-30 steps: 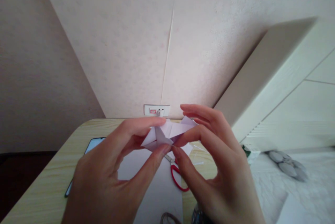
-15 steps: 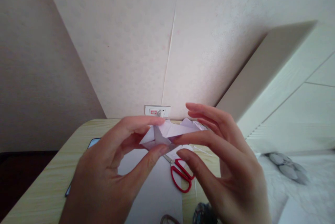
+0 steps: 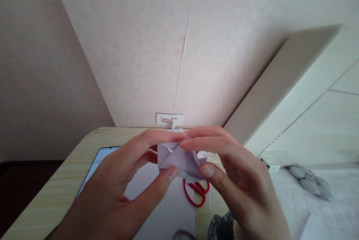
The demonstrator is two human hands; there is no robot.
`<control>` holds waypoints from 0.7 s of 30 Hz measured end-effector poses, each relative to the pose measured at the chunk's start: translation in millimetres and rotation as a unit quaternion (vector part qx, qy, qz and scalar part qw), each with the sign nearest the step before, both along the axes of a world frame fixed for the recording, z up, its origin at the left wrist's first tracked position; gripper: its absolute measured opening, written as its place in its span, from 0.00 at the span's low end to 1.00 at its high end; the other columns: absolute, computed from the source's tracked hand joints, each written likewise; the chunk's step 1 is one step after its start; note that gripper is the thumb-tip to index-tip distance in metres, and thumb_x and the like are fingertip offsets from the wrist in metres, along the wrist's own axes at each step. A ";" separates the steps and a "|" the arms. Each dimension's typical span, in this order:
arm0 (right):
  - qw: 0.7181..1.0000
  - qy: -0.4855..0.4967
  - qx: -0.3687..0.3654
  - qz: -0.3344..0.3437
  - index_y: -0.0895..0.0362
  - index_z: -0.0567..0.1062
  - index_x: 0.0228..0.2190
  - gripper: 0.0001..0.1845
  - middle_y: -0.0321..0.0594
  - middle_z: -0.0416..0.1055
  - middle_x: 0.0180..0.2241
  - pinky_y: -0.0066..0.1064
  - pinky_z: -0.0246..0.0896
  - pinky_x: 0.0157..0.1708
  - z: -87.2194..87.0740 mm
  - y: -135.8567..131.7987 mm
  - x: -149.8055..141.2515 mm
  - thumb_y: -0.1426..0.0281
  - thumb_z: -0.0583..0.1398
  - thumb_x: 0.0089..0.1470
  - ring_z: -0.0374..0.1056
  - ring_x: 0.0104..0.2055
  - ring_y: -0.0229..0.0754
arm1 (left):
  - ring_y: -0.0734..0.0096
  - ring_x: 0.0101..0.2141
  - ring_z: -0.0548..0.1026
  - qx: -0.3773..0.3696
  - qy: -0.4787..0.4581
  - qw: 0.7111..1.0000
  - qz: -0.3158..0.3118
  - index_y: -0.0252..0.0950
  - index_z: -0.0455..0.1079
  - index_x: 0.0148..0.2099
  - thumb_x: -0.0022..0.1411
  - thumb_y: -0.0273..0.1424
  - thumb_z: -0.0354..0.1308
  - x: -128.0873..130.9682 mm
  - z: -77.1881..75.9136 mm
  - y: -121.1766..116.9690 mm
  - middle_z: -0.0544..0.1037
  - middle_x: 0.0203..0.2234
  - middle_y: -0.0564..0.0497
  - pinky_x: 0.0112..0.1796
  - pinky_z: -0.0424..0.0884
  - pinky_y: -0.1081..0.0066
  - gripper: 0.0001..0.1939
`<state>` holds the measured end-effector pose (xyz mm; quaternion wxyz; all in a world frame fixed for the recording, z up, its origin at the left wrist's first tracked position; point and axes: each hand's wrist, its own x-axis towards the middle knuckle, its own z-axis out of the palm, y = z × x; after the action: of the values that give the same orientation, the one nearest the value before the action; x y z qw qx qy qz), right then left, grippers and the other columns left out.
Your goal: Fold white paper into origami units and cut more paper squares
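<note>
A pale lilac piece of folded paper (image 3: pixel 175 159) is held up between my two hands above the table. My left hand (image 3: pixel 131 172) grips its left side, thumb at the lower front and fingertips along the top. On the right, my right hand (image 3: pixel 230 172) pinches the paper with the thumb below and the fingers on its upper edge. Creased flaps show on its near face; its back is hidden. Below it lie red-handled scissors (image 3: pixel 196 197), their blades covered by the paper, next to a white sheet (image 3: pixel 165 206).
A phone (image 3: pixel 97 163) with a lit screen lies on the wood-grain table (image 3: pixel 53 180), left of the sheet. Behind is a wall socket (image 3: pixel 169 119) with a white plug. A dark patterned item (image 3: pixel 217 227) sits at the bottom edge. Grey cushion (image 3: pixel 310 182) on white bedding at right.
The folded paper has turned so a broader face points toward me. My right hand has moved left, its thumb and fingers closing on the paper.
</note>
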<state>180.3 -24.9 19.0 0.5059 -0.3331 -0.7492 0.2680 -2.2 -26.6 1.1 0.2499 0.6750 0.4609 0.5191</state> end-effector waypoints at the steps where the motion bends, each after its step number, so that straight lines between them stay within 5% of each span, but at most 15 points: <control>1: 1.000 0.010 -0.002 0.002 0.48 0.79 0.43 0.10 0.32 0.78 0.46 0.26 0.71 0.46 0.3 0.5 0.1 0.72 0.61 0.63 0.74 0.49 0.37 | 0.64 0.44 0.81 0.004 0.016 1.000 -0.020 0.62 0.75 0.51 0.61 0.35 0.60 -2.1 0.4 1.2 0.82 0.47 0.60 0.42 0.80 0.72 0.17; 4: 0.999 0.038 -0.002 0.007 0.50 0.80 0.38 0.07 0.33 0.79 0.42 0.29 0.71 0.47 -0.1 2.7 -0.7 0.72 0.62 0.62 0.75 0.45 0.38 | 0.66 0.47 0.80 0.005 0.030 0.998 -0.055 0.64 0.73 0.52 0.63 0.32 0.59 -6.1 2.0 3.9 0.80 0.50 0.61 0.43 0.79 0.76 0.20; 9: 0.997 0.070 -0.025 -0.017 0.51 0.79 0.32 0.05 0.36 0.80 0.40 0.37 0.72 0.48 -2.5 3.1 -4.7 0.71 0.64 0.60 0.76 0.42 0.43 | 0.65 0.37 0.83 -0.067 -0.080 0.994 -0.039 0.55 0.76 0.49 0.63 0.35 0.61 -1.8 4.4 1.0 0.83 0.44 0.56 0.32 0.81 0.76 0.13; 16: 0.994 0.066 -0.003 -0.088 0.51 0.79 0.30 0.05 0.37 0.77 0.41 0.40 0.72 0.50 -5.6 -0.7 -5.9 0.72 0.65 0.59 0.76 0.41 0.44 | 0.67 0.34 0.83 -0.118 -0.160 0.980 -0.024 0.51 0.80 0.42 0.53 0.31 0.66 9.2 9.6 -1.2 0.85 0.38 0.55 0.30 0.80 0.79 0.14; 21: 0.997 0.044 0.005 -0.066 0.50 0.79 0.31 0.06 0.35 0.76 0.43 0.37 0.70 0.51 -4.3 0.5 -3.1 0.68 0.64 0.61 0.75 0.41 0.41 | 0.70 0.34 0.83 -0.097 -0.153 0.983 -0.017 0.53 0.82 0.39 0.53 0.28 0.63 12.0 9.6 -2.2 0.84 0.35 0.58 0.35 0.80 0.79 0.14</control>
<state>177.2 -24.4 14.7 0.5567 -0.3670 -0.7040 0.2444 9.8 -28.8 10.7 0.3903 0.5681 0.4536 0.5650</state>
